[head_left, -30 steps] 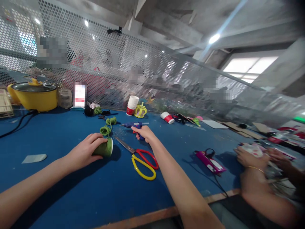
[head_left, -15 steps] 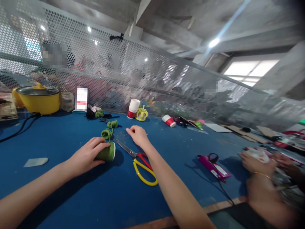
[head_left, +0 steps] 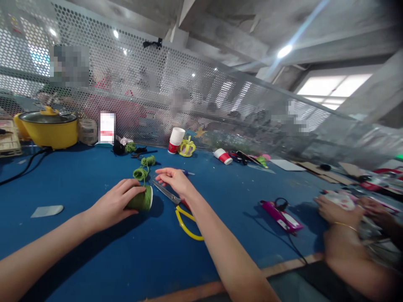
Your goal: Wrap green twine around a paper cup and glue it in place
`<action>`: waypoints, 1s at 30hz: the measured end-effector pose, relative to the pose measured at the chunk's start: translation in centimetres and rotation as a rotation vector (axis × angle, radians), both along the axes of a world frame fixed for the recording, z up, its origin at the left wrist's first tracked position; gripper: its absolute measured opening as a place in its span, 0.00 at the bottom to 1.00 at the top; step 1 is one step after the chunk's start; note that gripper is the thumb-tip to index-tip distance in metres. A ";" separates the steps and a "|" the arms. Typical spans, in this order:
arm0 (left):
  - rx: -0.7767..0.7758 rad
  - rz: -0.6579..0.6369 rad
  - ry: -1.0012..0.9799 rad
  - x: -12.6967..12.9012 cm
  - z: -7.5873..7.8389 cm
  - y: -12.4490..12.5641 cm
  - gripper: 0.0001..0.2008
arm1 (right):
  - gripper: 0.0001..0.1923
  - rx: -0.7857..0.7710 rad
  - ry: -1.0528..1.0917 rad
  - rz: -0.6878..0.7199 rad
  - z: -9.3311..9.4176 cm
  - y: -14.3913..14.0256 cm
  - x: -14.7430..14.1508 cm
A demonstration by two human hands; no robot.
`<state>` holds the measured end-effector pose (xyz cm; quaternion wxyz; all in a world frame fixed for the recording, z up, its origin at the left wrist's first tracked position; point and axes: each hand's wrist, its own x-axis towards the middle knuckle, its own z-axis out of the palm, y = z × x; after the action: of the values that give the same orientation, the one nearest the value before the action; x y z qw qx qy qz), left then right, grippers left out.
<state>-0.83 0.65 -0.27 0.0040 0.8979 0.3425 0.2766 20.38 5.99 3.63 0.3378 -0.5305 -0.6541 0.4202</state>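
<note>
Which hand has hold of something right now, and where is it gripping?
The left hand grips the green-wrapped cup lying on its side, fingers around its body. The right hand is open above the scissors, holding nothing.

Table top (head_left: pixel 94 247): matt blue cloth-like cover, wood edge strip. Scissors (head_left: pixel 181 207): bare metal blades, glossy plastic handles. Cup (head_left: pixel 141 198) wrapped in rough green yarn; screen (head_left: pixel 189 96) is perforated metal.

Bench: blue-covered bench (head_left: pixel 94 251) with a wooden strip along its near edge.
Far edge: a perforated metal screen (head_left: pixel 195 96) stood the length of it.
Ceiling: bare grey concrete beams (head_left: pixel 226 33).
Light: a bright window (head_left: pixel 330 90) at right, a ceiling lamp (head_left: pixel 284 51) glowing.
</note>
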 end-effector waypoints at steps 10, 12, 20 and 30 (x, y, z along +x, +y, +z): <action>0.009 -0.022 -0.013 0.3 0.1 -0.4 0.22 | 0.09 0.071 -0.041 -0.060 -1.7 -0.2 -1.7; 0.006 -0.025 -0.018 0.3 0.1 -0.4 0.23 | 0.07 0.078 -0.039 -0.064 -1.6 -0.2 -1.8; -0.006 -0.052 0.017 0.3 0.0 -0.3 0.24 | 0.19 -0.109 0.005 0.133 -1.4 -1.0 -2.0; -0.058 -0.012 -0.007 0.3 0.4 -0.6 0.25 | 0.09 -0.211 0.499 0.094 -0.8 -1.5 -2.8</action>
<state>-0.51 0.08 0.11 0.0327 0.8986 0.3447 0.2696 17.62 4.52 2.82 0.4115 -0.4120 -0.5273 0.6188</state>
